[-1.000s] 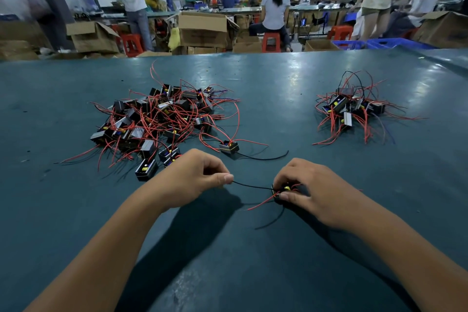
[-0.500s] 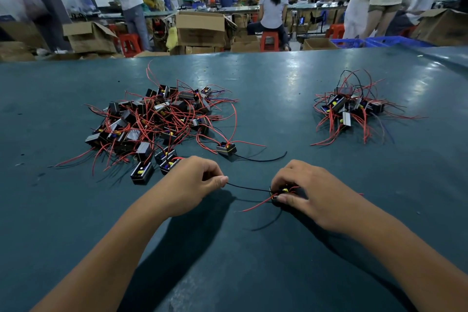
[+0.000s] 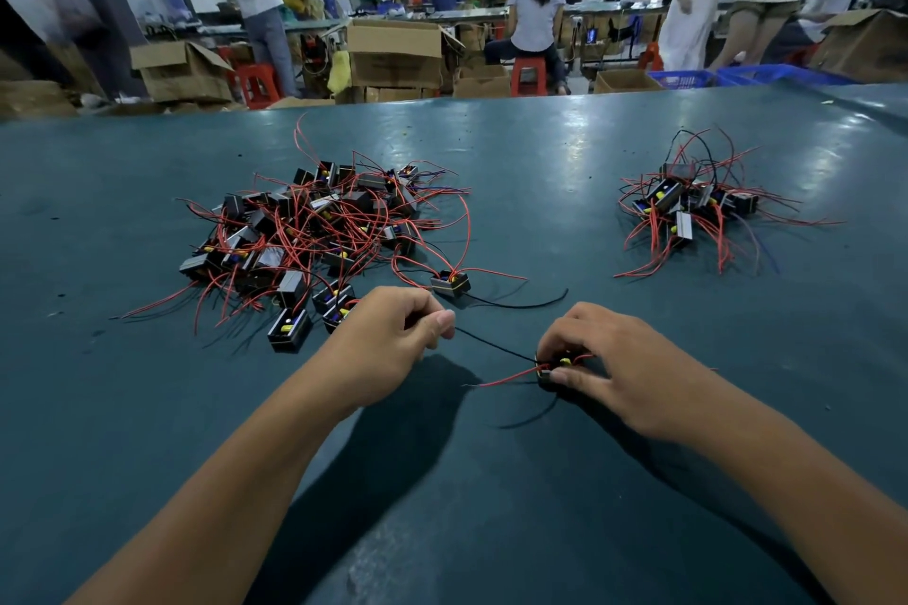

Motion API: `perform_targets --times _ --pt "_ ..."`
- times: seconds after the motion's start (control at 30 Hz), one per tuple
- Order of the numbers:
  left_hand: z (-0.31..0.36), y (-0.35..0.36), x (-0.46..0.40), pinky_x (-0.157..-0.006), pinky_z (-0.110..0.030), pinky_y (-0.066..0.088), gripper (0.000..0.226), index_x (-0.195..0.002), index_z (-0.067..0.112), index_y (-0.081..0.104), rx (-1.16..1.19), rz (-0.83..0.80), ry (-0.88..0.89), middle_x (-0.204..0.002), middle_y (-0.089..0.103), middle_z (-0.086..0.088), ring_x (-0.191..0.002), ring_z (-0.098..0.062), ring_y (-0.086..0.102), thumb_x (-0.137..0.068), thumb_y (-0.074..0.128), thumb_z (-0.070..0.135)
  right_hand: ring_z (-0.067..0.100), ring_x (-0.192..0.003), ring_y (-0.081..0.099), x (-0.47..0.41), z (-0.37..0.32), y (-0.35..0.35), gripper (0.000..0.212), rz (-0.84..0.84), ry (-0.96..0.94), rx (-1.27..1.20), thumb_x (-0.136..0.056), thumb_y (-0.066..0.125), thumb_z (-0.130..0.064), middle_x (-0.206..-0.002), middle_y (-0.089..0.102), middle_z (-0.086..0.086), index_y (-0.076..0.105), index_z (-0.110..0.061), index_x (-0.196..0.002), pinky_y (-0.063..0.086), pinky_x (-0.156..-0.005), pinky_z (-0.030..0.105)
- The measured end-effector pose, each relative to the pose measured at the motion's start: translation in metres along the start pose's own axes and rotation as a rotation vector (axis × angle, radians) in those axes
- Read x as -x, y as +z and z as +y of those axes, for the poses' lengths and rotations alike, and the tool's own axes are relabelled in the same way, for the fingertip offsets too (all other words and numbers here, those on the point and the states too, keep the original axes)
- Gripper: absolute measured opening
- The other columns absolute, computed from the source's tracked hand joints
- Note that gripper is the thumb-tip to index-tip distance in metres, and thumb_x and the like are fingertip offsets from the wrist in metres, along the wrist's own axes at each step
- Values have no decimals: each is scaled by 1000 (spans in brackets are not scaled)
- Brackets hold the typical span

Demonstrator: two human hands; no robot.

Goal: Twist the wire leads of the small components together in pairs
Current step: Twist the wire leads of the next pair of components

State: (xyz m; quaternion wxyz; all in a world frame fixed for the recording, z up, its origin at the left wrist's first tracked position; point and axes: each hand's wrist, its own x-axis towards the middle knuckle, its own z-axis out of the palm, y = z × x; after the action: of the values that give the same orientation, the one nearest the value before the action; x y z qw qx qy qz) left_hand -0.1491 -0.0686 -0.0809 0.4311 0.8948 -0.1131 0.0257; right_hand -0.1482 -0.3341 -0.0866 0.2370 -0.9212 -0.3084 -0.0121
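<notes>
Here, two piles [image 3: 319,231], perhaps one held component [image 3: 553,371].

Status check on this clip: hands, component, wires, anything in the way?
Left hand pinches black lead, drawn taut. Right hand grips small component on table. Red lead loose, untwisted. Big pile beside left hand, not blocking.

Bare table [image 3: 540,192] between big pile [image 3: 319,231] and small pile [image 3: 688,206]
</notes>
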Motion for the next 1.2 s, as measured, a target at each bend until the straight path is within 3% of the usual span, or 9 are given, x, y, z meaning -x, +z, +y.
perform_targets --times 0.3,0.5,0.63,0.7,0.8,0.87,0.97,1.07,1.2 --pt "-1 -2 0 -62 -48 50 26 -78 20 67 -38 7 33 -73 66 -8 -60 -15 52 -101 56 26 7 -92 56 0 3 -2 9 -4 -34 -10 -92 67 -30 -97 54 -12 64 -28 -99 47 -85 31" --pt "-5 -2 -2 -60 -37 47 25 -79 15 67 55 -3 -3 -70 62 -11 -58 -11 52 -101 56 22 6 -92 56 0 3 -4 9 -8 -41 -15 -92 67 -27 -98 54 -13 64 -28 -100 47 -85 29" --pt "-13 -13 -8 -56 -33 36 26 -78 18 64 -40 179 4 -61 47 -4 -55 -15 41 -101 56 24 7 -91 55 1 5 -4 8 -6 -13 3 -91 68 -27 -98 53 -12 64 -27 -99 46 -85 31" --pt "-6 -20 -6 -55 -31 34 25 -77 21 65 77 239 52 -61 46 0 -56 -14 39 -101 57 24 7 -91 55 2 6 -6 9 4 4 -1 -91 69 -26 -98 54 -12 64 -27 -98 46 -86 31" --pt "14 -13 3 -56 -17 36 20 -79 22 68 143 -3 198 -62 53 12 -56 -3 44 -97 63 29 8 -91 56 0 5 -6 9 12 6 3 -89 70 -24 -97 56 -10 65 -25 -97 46 -86 32" --pt "20 -2 9 -59 -15 37 18 -82 23 68 -69 -154 293 -69 59 14 -62 -1 49 -92 67 38 9 -92 56 0 4 -5 10 6 5 7 -89 70 -24 -97 56 -10 65 -25 -97 46 -86 32" --pt "19 8 12 -69 -24 40 25 -91 29 68 -451 -219 329 -83 58 14 -78 -3 52 -89 66 54 9 -92 55 0 5 -5 10 7 -1 15 -90 70 -24 -98 56 -10 64 -26 -98 45 -86 31" --pt "18 10 10 -75 -33 46 18 -89 27 67 -406 -283 308 -85 58 12 -79 -7 53 -94 64 44 7 -92 55 0 6 -6 10 5 -4 13 -90 69 -25 -97 56 -11 64 -26 -99 46 -86 30" --pt "13 -2 8 -63 -18 36 17 -80 27 64 -279 -280 334 -73 55 14 -69 -5 50 -94 67 36 6 -92 58 1 8 -5 19 16 22 -27 -89 71 -27 -96 59 -15 55 -29 -101 48 -86 31"
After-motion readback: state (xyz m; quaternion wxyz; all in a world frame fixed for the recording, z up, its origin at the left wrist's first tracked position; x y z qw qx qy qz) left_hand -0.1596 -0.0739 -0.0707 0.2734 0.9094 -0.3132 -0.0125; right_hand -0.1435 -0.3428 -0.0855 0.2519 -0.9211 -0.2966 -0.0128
